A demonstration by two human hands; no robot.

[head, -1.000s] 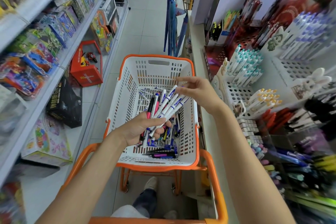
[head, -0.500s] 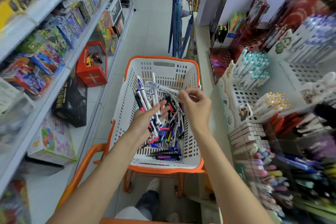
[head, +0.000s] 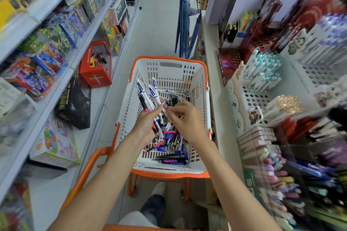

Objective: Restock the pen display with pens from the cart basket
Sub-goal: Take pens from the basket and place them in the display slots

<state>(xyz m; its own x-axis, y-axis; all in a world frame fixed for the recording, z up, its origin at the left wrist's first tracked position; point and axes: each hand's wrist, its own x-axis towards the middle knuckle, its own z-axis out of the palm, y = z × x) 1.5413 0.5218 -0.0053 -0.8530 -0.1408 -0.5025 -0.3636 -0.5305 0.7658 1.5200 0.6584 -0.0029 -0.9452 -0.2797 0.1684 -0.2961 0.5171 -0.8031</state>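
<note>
A white cart basket [head: 197, 80] with an orange rim stands in front of me. Loose pens [head: 170, 145] lie mixed on its floor. My left hand [head: 145, 124] grips a fanned bunch of pens [head: 148, 95], mostly white with blue print, plus one black and pink. Close beside it, my right hand [head: 187, 121] has curled fingertips that pinch a white pen at the edge of that bunch. The pen display [head: 249, 97] is on the right shelf, with teal-capped pens [head: 262, 71] and yellow-capped pens [head: 283, 106] standing in white perforated racks.
Toy boxes [head: 56, 142] fill the shelves on the left. The orange cart handle [head: 88, 165] curves below the basket. Umbrellas [head: 185, 24] hang beyond the basket. Erasers and markers [head: 262, 142] crowd the near right shelf. The tiled aisle runs ahead.
My right hand, which held one white pen level above the basket, has brought it down against the bunch in my left hand. The view has shifted slightly downward.
</note>
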